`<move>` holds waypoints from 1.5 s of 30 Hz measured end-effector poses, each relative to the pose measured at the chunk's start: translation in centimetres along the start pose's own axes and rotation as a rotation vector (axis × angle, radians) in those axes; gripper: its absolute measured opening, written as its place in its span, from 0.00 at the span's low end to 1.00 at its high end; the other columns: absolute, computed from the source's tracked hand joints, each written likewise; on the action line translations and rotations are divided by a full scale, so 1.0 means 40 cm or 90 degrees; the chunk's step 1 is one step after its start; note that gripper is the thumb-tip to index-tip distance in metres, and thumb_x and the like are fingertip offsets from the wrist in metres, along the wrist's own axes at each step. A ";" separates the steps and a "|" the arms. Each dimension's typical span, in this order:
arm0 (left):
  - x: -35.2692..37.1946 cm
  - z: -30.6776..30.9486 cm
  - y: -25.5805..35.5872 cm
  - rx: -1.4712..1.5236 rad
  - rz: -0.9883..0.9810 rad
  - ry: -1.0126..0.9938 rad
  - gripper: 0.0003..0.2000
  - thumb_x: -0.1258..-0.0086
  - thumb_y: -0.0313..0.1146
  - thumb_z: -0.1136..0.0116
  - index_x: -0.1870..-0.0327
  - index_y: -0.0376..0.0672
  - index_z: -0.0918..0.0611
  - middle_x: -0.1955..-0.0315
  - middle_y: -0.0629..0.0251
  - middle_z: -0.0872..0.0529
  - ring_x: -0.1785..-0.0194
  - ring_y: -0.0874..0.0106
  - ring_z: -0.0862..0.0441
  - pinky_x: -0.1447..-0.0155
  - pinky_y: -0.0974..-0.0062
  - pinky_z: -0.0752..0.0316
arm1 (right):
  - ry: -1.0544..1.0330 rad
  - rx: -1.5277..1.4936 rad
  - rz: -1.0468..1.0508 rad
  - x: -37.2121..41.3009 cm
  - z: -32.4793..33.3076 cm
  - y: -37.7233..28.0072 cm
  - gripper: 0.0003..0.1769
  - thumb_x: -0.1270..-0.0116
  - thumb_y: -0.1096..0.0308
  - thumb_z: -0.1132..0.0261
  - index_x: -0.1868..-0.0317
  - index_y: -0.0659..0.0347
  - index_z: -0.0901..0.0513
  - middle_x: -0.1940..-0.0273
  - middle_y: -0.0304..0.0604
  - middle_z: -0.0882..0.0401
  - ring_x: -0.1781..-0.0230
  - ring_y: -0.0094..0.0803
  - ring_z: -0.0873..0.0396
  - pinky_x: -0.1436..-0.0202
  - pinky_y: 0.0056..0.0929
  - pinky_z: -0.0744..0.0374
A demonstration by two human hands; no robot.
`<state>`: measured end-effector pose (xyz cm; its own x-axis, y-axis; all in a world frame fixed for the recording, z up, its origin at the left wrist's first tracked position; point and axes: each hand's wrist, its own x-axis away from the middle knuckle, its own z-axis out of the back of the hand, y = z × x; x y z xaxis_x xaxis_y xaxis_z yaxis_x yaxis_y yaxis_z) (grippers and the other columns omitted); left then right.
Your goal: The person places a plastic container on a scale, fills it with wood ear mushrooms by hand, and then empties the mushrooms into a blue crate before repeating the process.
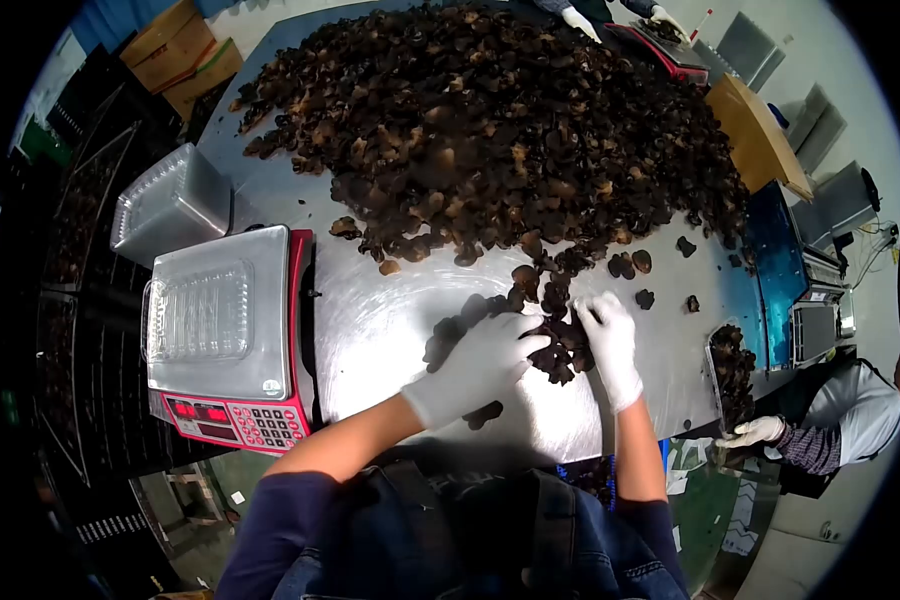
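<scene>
My left hand (478,367), in a white glove, reaches over a small bunch of dark dried mushrooms (567,352) on the metal table (370,330). Its fingers are stretched and slightly apart, with the tips touching the bunch. On the right side of the same bunch is my right hand (612,345), also gloved. Its fingers are bent together near the upper pieces; whatever is between the tips is too small to make out. More mushroom pieces lie partly under my left hand and wrist. A narrow trail of pieces links the bunch to the big mushroom pile (490,130).
Left of me, a red digital scale (232,420) carries a clear plastic tray (198,310). Stacked clear containers (173,205) stand behind it. At right, a co-worker's gloved hand (752,432) touches a filled container (733,375). Another person's gloved hands (580,22) are by a far scale (670,55).
</scene>
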<state>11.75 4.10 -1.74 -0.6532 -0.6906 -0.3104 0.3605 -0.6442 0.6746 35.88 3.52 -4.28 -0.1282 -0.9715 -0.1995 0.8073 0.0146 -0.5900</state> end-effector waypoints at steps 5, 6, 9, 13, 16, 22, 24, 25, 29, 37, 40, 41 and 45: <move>0.126 0.097 0.030 -0.122 0.108 -0.051 0.45 0.47 0.43 0.24 0.27 0.38 0.33 0.27 0.47 0.37 0.25 0.48 0.39 0.26 0.53 0.38 | -0.075 0.061 0.046 0.152 0.089 0.008 0.39 0.47 0.49 0.24 0.38 0.60 0.23 0.36 0.48 0.25 0.34 0.49 0.30 0.33 0.48 0.34; 0.148 0.089 0.007 -0.129 0.186 -0.148 0.61 0.56 0.52 0.20 0.23 0.33 0.45 0.24 0.38 0.49 0.22 0.39 0.51 0.22 0.48 0.46 | -0.076 0.108 0.066 0.168 0.083 0.017 0.53 0.57 0.44 0.21 0.33 0.61 0.29 0.31 0.52 0.32 0.30 0.52 0.35 0.29 0.48 0.37; 0.166 0.048 -0.035 -0.227 0.256 -0.159 0.68 0.61 0.58 0.20 0.22 0.30 0.50 0.24 0.34 0.52 0.21 0.33 0.59 0.21 0.44 0.53 | -0.126 0.223 0.095 0.189 0.033 0.052 0.82 0.77 0.27 0.22 0.23 0.66 0.45 0.23 0.63 0.50 0.22 0.59 0.49 0.22 0.51 0.46; 0.113 0.037 -0.032 -0.227 0.270 -0.158 0.74 0.66 0.61 0.19 0.22 0.31 0.55 0.24 0.33 0.55 0.21 0.32 0.64 0.21 0.41 0.55 | -0.116 0.122 0.110 0.140 -0.009 -0.001 0.80 0.77 0.30 0.20 0.24 0.64 0.43 0.24 0.66 0.49 0.23 0.63 0.48 0.24 0.57 0.44; 0.091 0.021 -0.059 -0.235 0.239 -0.128 0.74 0.67 0.61 0.19 0.21 0.33 0.56 0.23 0.34 0.55 0.20 0.35 0.61 0.22 0.41 0.55 | -0.146 0.077 0.137 0.096 -0.023 -0.054 0.77 0.75 0.36 0.17 0.23 0.62 0.43 0.23 0.64 0.49 0.23 0.63 0.48 0.24 0.56 0.43; -0.019 0.019 -0.064 -0.191 0.216 -0.195 0.70 0.64 0.57 0.19 0.20 0.39 0.52 0.22 0.38 0.51 0.19 0.40 0.55 0.21 0.45 0.53 | -0.180 0.097 0.193 0.032 -0.046 -0.052 0.70 0.71 0.40 0.17 0.24 0.56 0.37 0.25 0.56 0.42 0.26 0.55 0.41 0.27 0.50 0.37; -0.018 0.001 -0.092 -0.141 0.155 -0.197 0.68 0.63 0.56 0.20 0.20 0.39 0.50 0.23 0.39 0.50 0.20 0.40 0.54 0.21 0.45 0.50 | -0.260 0.010 0.157 0.043 -0.010 -0.062 0.71 0.74 0.43 0.16 0.25 0.56 0.36 0.25 0.54 0.40 0.27 0.54 0.40 0.26 0.48 0.38; -0.017 -0.008 -0.105 -0.091 0.093 -0.199 0.67 0.62 0.56 0.20 0.21 0.38 0.48 0.23 0.39 0.48 0.20 0.40 0.52 0.22 0.45 0.48 | -0.270 0.004 0.173 0.064 -0.003 -0.055 0.73 0.78 0.45 0.15 0.24 0.56 0.36 0.25 0.52 0.41 0.28 0.52 0.39 0.26 0.48 0.39; 0.047 0.025 -0.064 -0.160 0.118 -0.182 0.64 0.60 0.55 0.20 0.22 0.36 0.46 0.27 0.42 0.42 0.22 0.44 0.47 0.22 0.47 0.47 | -0.221 0.205 0.136 0.183 -0.022 -0.099 0.79 0.82 0.40 0.15 0.24 0.60 0.41 0.23 0.58 0.48 0.23 0.58 0.48 0.27 0.54 0.41; -0.045 0.005 -0.112 -0.181 0.071 -0.195 0.58 0.53 0.56 0.24 0.20 0.47 0.45 0.23 0.44 0.45 0.22 0.46 0.47 0.23 0.46 0.46 | -0.076 0.019 0.171 0.101 -0.056 -0.116 0.53 0.64 0.55 0.15 0.33 0.55 0.26 0.33 0.54 0.32 0.39 0.52 0.26 0.38 0.44 0.22; 0.012 -0.014 -0.119 -0.150 0.024 -0.119 0.45 0.46 0.48 0.27 0.24 0.54 0.34 0.27 0.55 0.35 0.28 0.49 0.37 0.29 0.49 0.36 | -0.052 0.012 0.190 0.155 -0.055 -0.122 0.38 0.56 0.63 0.18 0.39 0.42 0.18 0.39 0.43 0.26 0.45 0.40 0.20 0.49 0.34 0.16; 0.033 -0.020 -0.109 -0.152 0.022 -0.109 0.42 0.45 0.46 0.27 0.26 0.54 0.32 0.29 0.57 0.33 0.31 0.49 0.33 0.31 0.52 0.32 | -0.042 0.003 0.181 0.175 -0.062 -0.122 0.36 0.55 0.64 0.18 0.41 0.42 0.17 0.40 0.41 0.25 0.46 0.38 0.19 0.50 0.32 0.16; 0.064 -0.060 -0.087 -0.138 0.069 -0.029 0.37 0.44 0.40 0.29 0.29 0.51 0.28 0.39 0.59 0.25 0.39 0.57 0.25 0.39 0.62 0.25 | 0.063 -0.108 0.114 0.192 -0.101 -0.141 0.26 0.50 0.72 0.23 0.48 0.49 0.14 0.47 0.44 0.21 0.55 0.39 0.16 0.51 0.33 0.16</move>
<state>10.42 3.80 -6.48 -0.6299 -0.7476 -0.2106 0.5618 -0.6258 0.5410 28.00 -3.08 -5.65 -0.0545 -0.9218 -0.3838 0.7155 0.2321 -0.6590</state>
